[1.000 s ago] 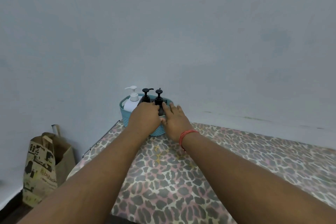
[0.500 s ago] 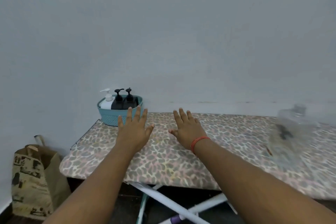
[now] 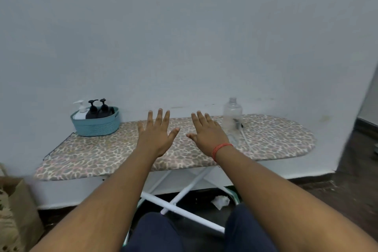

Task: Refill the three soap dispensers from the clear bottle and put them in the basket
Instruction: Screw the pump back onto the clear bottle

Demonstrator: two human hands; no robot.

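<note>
A teal basket (image 3: 96,127) stands at the left end of the ironing board (image 3: 86,155). Inside it stand a white soap dispenser (image 3: 80,111) and two black dispensers (image 3: 92,109) (image 3: 104,108), pumps upright. The clear bottle (image 3: 232,112) stands uncapped near the wall to the right, with a pump and tube (image 3: 241,129) lying beside it. My left hand (image 3: 156,134) and my right hand (image 3: 206,134) hover spread and flat over the middle of the board, holding nothing. A red band circles my right wrist.
The board has a leopard-print cover and white crossed legs (image 3: 184,194). A brown paper bag (image 3: 14,210) stands on the floor at the left. A wall rises close behind. A crumpled white scrap (image 3: 221,200) lies under the board.
My hands let go of the basket and drew back to the middle of the board, fingers spread. The view pulled back and swung right, bringing the clear bottle into sight.
</note>
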